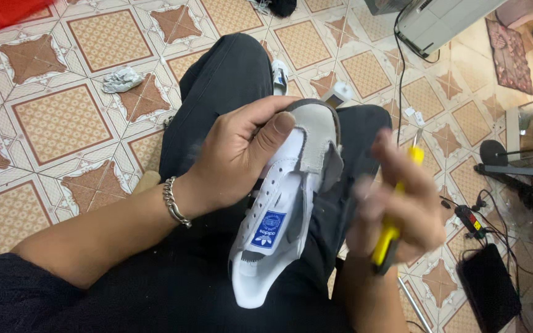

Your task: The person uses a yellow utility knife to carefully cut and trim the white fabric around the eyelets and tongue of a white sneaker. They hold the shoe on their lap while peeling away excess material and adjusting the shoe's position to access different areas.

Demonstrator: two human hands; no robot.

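Note:
My left hand grips a white sneaker by its grey suede toe, thumb pressed on top, holding it over my lap. The shoe points away from me, and its tongue with a blue label faces up. A silver chain bracelet sits on my left wrist. My right hand, blurred by motion, is closed around a yellow-handled tool just to the right of the shoe. The tool's tip is hidden by blur.
Black trousers cover my legs above a patterned tile floor. Crumpled paper lies at the left. A grey machine with a cable stands at top right, and a black pad and wires lie at lower right.

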